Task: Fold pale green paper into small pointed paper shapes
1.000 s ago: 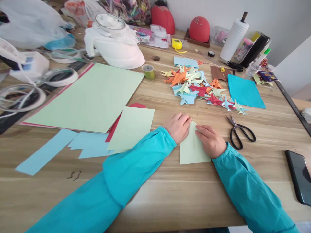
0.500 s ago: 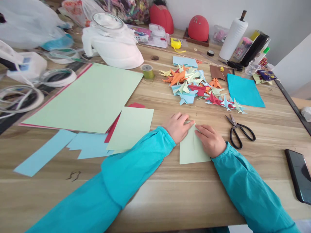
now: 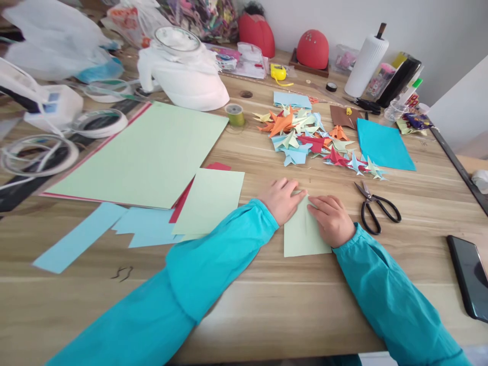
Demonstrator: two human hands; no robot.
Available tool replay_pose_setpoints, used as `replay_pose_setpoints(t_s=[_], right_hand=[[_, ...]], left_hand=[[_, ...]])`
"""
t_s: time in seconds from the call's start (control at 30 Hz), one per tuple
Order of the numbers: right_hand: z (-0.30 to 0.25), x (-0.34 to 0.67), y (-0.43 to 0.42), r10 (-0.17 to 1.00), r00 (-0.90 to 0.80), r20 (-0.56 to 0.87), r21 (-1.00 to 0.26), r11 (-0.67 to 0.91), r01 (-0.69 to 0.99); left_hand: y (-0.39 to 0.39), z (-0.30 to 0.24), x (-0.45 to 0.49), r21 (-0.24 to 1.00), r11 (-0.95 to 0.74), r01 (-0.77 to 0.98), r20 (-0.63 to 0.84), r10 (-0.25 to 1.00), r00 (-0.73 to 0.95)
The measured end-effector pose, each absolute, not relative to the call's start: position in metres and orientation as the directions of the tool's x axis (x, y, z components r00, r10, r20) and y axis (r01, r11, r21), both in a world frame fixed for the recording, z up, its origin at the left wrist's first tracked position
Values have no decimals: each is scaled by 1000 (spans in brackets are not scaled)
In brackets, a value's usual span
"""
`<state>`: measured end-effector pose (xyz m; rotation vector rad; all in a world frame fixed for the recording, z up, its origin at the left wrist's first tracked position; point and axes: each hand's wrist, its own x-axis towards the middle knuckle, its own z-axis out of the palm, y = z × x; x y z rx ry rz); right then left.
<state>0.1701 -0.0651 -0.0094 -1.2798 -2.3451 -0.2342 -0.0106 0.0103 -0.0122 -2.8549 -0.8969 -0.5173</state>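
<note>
A pale green sheet of paper (image 3: 305,234) lies flat on the wooden table, with a crease line down its middle. At its top edge my left hand (image 3: 281,200) grips the upper left corner, thumb and fingers together. My right hand (image 3: 331,217) covers the right side, its bent fingers pinching the paper near the crease, close to the left fingertips. Black-handled scissors (image 3: 375,206) lie to the right of my right hand, blades pointing away. Beyond both hands is a heap of folded paper pieces (image 3: 305,133) in orange, red, blue and pale green.
Pale green paper (image 3: 213,198) and blue strips (image 3: 82,236) lie left, below a large green sheet (image 3: 148,157). A thread spool (image 3: 235,116) stands behind. A teal square (image 3: 385,145) and a phone (image 3: 468,277) are right. White tape rolls (image 3: 99,123) sit far left.
The view has shifted slightly, so things on the left appear a little further right. Both hands stay on the pale green paper in almost the same pose.
</note>
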Motion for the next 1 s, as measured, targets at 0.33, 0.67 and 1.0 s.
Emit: replay_pose_setpoints(t_s=[0.33, 0.67, 1.0], right_hand=[[-10, 168, -68, 794, -415, 444, -53, 486, 872], [-10, 168, -68, 850, -357, 388, -125, 433, 893], [-12, 167, -68, 865, -339, 370, -148, 415, 898]], left_hand=[[11, -13, -10, -9, -815, 579, 355, 539, 764], [13, -16, -10, 47, -842, 538, 426, 504, 751], [13, -26, -20, 156, -957, 246, 521, 291, 802]])
